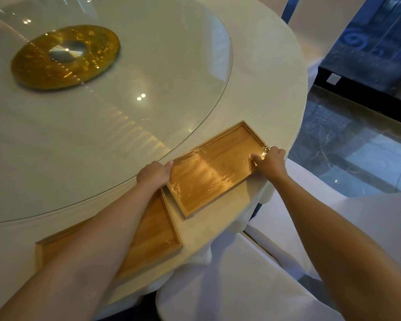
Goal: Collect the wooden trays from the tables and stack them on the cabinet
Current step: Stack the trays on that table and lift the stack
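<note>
Your round table under its white cloth (pixel 252 93) carries a clear glass turntable (pixel 125 117) just beyond your fingertips; lift too steeply and a tray corner could knock its rim. The far rectangular wooden tray wrapped in shiny film (pixel 214 169) lies between your hands, its right side near the table edge. The film looks slippery, so a light grip could let it slide off. The near plain wooden tray (pixel 152 235) sits under your left forearm. Your left hand (pixel 154 173) curls over the far tray's left end, and your right hand (pixel 270 162) pinches its right rim, thumb inside.
</note>
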Demonstrator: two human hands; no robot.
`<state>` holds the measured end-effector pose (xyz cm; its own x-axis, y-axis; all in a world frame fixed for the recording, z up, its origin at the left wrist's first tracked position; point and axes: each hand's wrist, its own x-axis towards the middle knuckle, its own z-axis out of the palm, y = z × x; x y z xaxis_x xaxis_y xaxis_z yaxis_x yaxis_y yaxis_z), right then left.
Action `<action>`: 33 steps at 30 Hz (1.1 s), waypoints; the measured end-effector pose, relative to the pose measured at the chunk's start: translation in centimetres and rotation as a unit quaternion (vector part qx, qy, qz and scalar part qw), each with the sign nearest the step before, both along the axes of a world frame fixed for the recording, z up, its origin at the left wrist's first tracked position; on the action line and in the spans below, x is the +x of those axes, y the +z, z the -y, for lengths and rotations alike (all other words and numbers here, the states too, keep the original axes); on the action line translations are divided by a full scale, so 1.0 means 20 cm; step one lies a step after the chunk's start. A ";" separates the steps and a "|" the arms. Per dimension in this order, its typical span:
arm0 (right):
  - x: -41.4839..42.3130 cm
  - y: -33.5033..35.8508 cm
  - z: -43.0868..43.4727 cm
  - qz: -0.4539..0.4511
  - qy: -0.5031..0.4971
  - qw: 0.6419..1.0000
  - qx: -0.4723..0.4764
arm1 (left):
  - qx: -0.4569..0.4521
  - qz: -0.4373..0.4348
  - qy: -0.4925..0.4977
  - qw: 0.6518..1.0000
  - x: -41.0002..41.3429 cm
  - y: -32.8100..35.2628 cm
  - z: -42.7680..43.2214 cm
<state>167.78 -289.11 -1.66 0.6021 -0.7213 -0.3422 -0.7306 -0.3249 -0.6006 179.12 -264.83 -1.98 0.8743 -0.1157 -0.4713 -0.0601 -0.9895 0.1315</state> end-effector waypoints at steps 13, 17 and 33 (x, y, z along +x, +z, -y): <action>-0.05 0.37 -0.21 0.057 0.009 0.998 0.002 | -0.057 0.105 0.003 0.993 0.09 0.32 -0.22; -0.07 0.38 -0.44 0.068 0.019 0.997 0.027 | -0.037 0.130 -0.006 0.991 0.08 0.35 -0.48; -0.24 0.22 -1.18 0.028 0.105 0.993 0.036 | -0.024 0.066 0.063 0.996 -0.25 0.13 -1.35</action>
<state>163.03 -265.44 2.78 0.7560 -0.5528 -0.3505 -0.6164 -0.4210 -0.6654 174.14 -237.87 0.68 0.9372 -0.0207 -0.3481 0.0446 -0.9829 0.1784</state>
